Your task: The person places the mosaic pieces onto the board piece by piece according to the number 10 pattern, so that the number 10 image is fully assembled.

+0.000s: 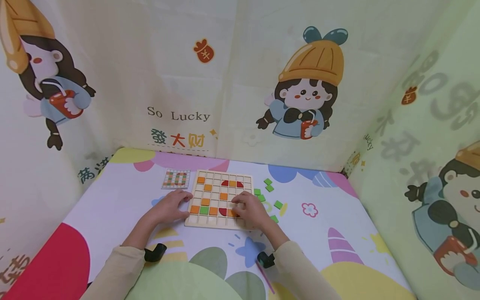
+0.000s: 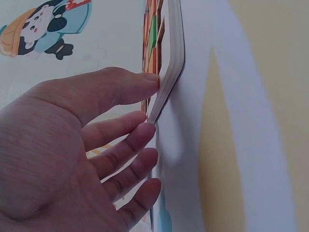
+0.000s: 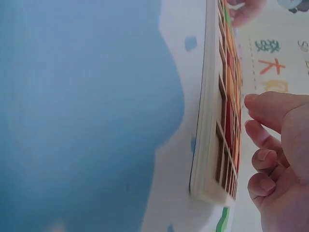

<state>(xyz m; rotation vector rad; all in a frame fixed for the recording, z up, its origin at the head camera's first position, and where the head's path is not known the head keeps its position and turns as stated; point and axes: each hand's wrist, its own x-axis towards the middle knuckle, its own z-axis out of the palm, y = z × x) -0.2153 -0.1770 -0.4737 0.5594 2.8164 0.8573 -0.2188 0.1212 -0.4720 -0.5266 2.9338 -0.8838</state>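
A wooden grid board (image 1: 210,223) lies on the table with orange square tiles (image 1: 223,196), a green tile (image 1: 204,210) and red curved pieces (image 1: 223,212) in its cells. My left hand (image 1: 170,207) rests at the board's left edge, its thumb near the front corner. In the left wrist view its fingers (image 2: 140,137) are spread and loosely bent beside the edge. Over the board's right half hovers my right hand (image 1: 250,210), hiding some cells. The right wrist view shows its thumb and index finger slightly apart, nothing visible between them, other fingers bent.
A small pattern card (image 1: 176,179) with a coloured grid lies behind my left hand. Several loose green tiles (image 1: 278,204) are scattered right of the board. Printed cloth walls (image 1: 240,137) rise behind and beside the patterned tabletop (image 1: 300,233).
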